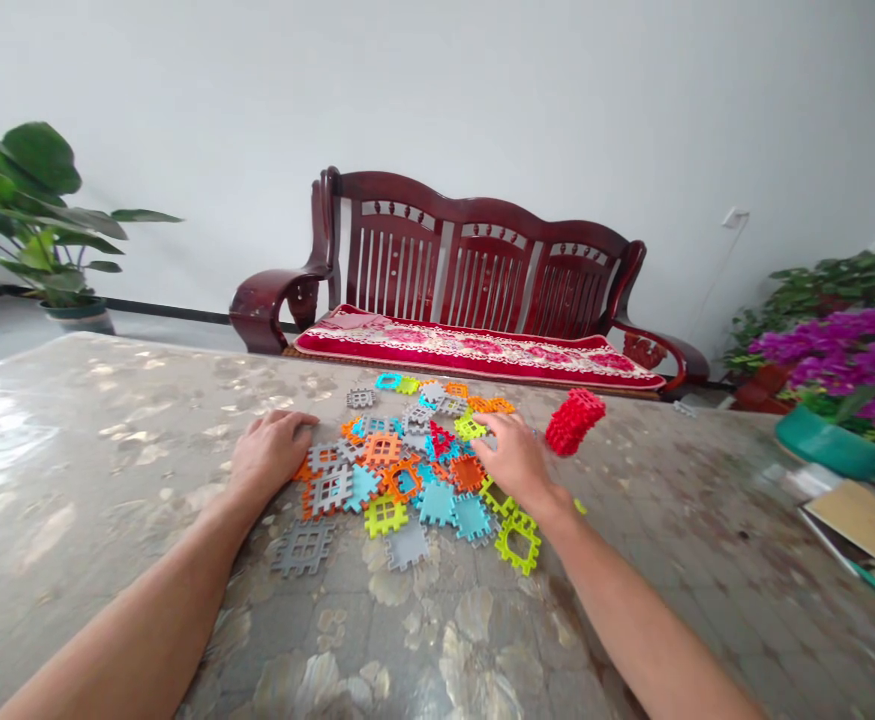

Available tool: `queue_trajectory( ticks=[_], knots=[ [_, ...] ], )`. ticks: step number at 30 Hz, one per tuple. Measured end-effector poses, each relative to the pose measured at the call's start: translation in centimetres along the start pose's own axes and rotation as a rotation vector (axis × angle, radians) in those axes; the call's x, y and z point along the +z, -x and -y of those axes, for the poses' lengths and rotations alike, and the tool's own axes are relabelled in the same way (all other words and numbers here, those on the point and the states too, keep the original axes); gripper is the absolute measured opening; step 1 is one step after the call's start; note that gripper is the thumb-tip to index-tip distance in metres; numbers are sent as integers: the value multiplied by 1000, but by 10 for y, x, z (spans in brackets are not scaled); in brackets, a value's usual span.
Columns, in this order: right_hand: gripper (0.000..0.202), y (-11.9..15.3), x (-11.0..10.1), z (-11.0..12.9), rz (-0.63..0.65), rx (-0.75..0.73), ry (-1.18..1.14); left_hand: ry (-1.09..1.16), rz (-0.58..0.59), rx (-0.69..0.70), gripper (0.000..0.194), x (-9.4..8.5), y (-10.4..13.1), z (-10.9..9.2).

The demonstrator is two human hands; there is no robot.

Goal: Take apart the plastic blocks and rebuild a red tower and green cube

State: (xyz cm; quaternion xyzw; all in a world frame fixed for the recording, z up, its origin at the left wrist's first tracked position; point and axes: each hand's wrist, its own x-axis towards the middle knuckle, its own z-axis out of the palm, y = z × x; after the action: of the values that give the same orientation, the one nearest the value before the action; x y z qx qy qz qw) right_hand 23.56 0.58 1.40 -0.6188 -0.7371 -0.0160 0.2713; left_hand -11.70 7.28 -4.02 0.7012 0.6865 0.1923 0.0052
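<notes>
A loose pile of plastic interlocking panels with notched edges lies on the table: orange (381,449), light blue (435,502), grey (330,489) and yellow-green (518,543), some with window openings. My left hand (272,447) rests on the table at the pile's left edge, palm down, its fingers loosely spread and holding nothing visible. Over the pile's right side is my right hand (513,456). Its thumb and forefinger are apart, the fingertips at a yellow-green panel (470,425). A red triangular piece (441,438) lies just left of that hand. To its right stands a leaning stack of red panels (575,421).
The table (144,480) has a glossy floral cover. At its right stand a teal pot (834,445) of purple flowers and a box (868,525). Behind the table is a wooden bench (482,265) with a red seat cover; a potted plant (39,220) stands at left.
</notes>
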Motion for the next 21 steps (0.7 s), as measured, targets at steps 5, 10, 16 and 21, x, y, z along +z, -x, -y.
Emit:
queue_trajectory(
  ticks=[5,10,16,21],
  knots=[
    [52,-1,36,33,151,-63,36,-1,8,1,41,0,0,1],
    [42,-4,39,35,136,-55,34,13,-3,24,40,1,1,0],
    [37,9,18,13,-34,8,19,21,-2,15,40,0,1,-3],
    [31,21,16,-3,29,28,-4,14,1,8,40,-1,2,-4]
  ],
)
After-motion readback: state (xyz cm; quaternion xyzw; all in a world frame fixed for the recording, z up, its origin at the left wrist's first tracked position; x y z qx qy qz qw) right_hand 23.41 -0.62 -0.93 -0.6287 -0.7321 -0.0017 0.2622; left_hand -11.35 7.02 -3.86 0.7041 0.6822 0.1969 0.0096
